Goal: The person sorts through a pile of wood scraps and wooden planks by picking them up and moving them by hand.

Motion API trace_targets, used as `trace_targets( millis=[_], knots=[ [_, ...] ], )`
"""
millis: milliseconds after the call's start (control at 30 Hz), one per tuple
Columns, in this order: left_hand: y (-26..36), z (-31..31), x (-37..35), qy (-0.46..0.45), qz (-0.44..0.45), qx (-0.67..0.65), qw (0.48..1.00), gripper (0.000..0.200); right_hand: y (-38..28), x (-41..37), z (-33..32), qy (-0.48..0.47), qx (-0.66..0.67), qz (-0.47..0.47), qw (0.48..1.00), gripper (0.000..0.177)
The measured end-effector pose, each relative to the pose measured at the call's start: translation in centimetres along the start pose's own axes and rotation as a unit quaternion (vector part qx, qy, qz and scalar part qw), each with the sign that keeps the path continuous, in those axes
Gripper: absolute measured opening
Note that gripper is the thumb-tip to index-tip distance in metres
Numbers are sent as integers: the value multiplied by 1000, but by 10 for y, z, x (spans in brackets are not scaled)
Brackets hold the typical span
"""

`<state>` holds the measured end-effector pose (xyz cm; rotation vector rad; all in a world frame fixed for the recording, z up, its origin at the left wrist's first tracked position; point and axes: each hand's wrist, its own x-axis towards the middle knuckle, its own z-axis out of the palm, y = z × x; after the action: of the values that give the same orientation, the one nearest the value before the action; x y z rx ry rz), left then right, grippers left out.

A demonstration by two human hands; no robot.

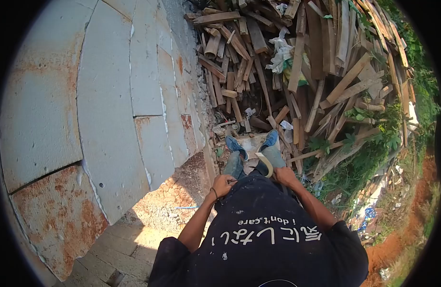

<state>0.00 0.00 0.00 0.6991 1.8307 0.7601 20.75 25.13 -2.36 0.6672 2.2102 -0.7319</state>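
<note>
My left hand (pixel 223 185) is at my waist, its fingers curled closed at the hem of my black T-shirt (pixel 263 205). On the other side of the waist, my right hand (pixel 284 176) has its fingers bent in against the hem and partly hidden; I cannot tell what they hold. Between the hands a curved pale strip (pixel 266 165) sticks out in front of my waist, over a dark piece. Below are my greenish trousers (pixel 274 157) and blue shoes (pixel 233 143), standing on a narrow ledge (pixel 251 141).
A wall of large grey blocks (pixel 105 95) with rusty stains rises at left. Ahead lies a big heap of wooden offcuts (pixel 249 52) with plastic bags (pixel 280 52) in it. Green plants (pixel 373 136) and litter border reddish soil (pixel 397 244) at right. A blue stick (pixel 186 207) lies on rubble at left.
</note>
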Motion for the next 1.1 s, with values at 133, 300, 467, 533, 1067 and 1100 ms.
trace_targets(
  millis=[133,300,467,533,1067,1100],
  knots=[
    [-9,-4,-5,26,-39,-42,998,21,-19,-9,-22,14,65,-87,994,34],
    [-21,31,-5,47,-72,-93,992,23,1,7,-17,20,96,-32,995,32],
    [-13,53,-4,66,-128,-102,984,25,31,42,-19,19,136,1,990,39],
    [-21,64,0,66,-131,-128,981,24,54,62,-18,26,137,24,990,40],
    [-201,33,314,176,-38,-38,983,19,351,402,140,68,3,166,984,51],
    [-212,25,345,173,-15,-18,985,17,368,426,156,65,5,175,982,51]
  ],
)
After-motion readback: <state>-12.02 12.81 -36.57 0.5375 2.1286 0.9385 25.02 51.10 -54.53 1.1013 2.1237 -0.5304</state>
